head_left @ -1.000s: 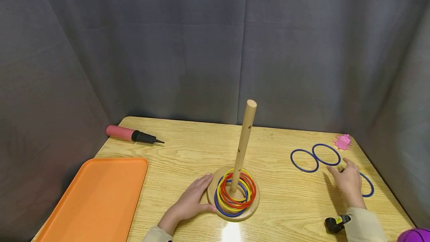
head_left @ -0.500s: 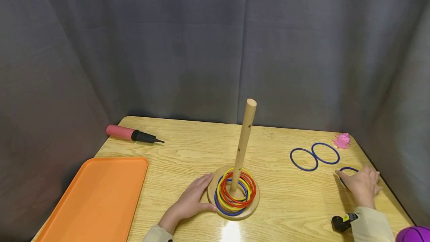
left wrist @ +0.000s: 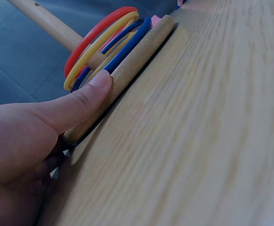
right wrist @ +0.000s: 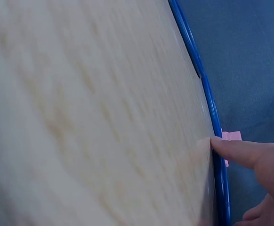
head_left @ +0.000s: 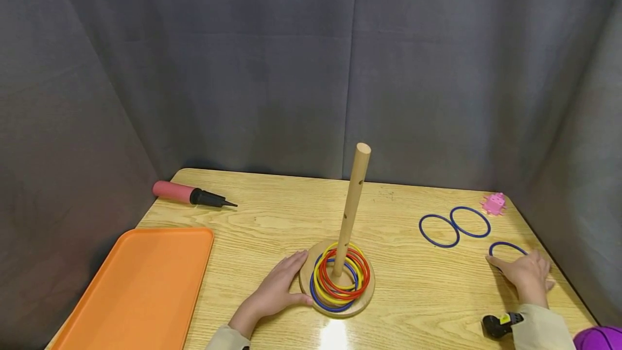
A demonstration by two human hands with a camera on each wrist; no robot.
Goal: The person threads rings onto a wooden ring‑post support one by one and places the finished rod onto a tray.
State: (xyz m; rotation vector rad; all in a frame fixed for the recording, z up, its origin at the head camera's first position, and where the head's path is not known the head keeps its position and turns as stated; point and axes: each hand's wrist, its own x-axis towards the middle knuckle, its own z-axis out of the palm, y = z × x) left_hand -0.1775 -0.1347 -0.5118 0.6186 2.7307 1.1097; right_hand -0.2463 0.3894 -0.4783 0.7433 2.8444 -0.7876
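My left hand (head_left: pixel 279 289) grips the left rim of the round wooden base (head_left: pixel 367 297) of a ring-toss stand. In the left wrist view the thumb (left wrist: pixel 87 96) lies on the base edge, below the blue ring; the other fingers are mostly hidden. Several red, yellow and blue rings (head_left: pixel 363 280) lie around the upright wooden peg (head_left: pixel 353 204). At far right, my right hand (head_left: pixel 526 277) is spread over a blue ring (head_left: pixel 507 243) flat on the table. Its thumb tip touches the blue ring (right wrist: pixel 217 160) in the right wrist view; the other fingers are partly hidden.
Two more blue rings (head_left: pixel 439 246) (head_left: pixel 470 208) lie side by side toward the back right, near a pink spiky toy (head_left: pixel 494 204). An orange tray (head_left: pixel 160 280) and a red-and-black hand pump (head_left: pixel 177 192) are at left. A purple ball (head_left: pixel 596 339) shows at bottom right.
My right hand has moved right, onto the third blue ring, and that ring has slid a little left and away from me. My left hand has stayed at the base.
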